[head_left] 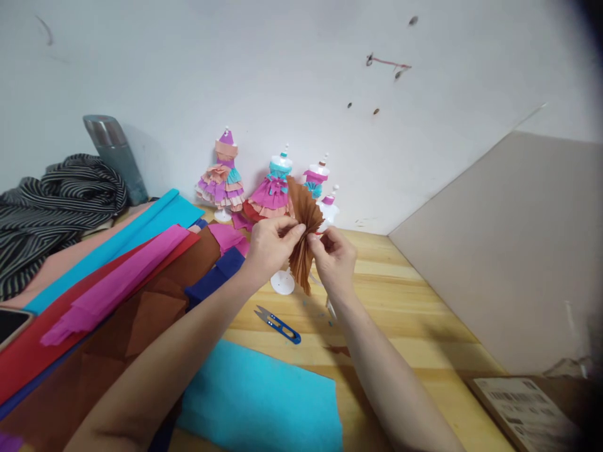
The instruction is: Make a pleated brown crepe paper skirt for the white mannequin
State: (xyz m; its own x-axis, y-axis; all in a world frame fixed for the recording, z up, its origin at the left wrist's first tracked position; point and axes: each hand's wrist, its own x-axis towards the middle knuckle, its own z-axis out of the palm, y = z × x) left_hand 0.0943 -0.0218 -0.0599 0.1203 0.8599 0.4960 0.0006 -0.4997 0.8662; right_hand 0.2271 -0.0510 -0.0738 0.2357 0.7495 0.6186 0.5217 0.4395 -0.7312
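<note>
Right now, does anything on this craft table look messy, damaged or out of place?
Nothing looks damaged. Both hands, left hand and right hand, pinch a pleated brown crepe paper fan. The coloured crepe paper sheets lie loosely overlapped, small blue-handled thread snips lie alone on the wooden table, and the white wall has scuffs.

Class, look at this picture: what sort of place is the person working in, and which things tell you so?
Probably a paper-craft worktable: crepe paper sheets lie across the wooden table, small dress-form dolls wear paper dresses, and thread snips lie near the hands.
</note>
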